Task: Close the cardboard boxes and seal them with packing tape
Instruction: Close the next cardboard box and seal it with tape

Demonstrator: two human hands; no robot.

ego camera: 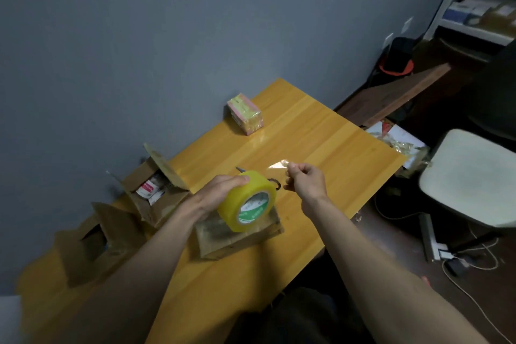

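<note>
Scissors (275,184) lie behind tape roll (247,201) in left grip (220,193); right grip (305,179) pinches tape end (277,164).

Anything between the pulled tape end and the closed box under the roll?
Nothing visible. The left hand holds the tape roll just above the closed box; the right hand pinches the tape end off to the side, over bare table.

Tape pulled out over the bench
Left hand (216,194) grips the tape roll (247,201); right hand (305,180) pinches its free end above a closed box (237,237).
</note>
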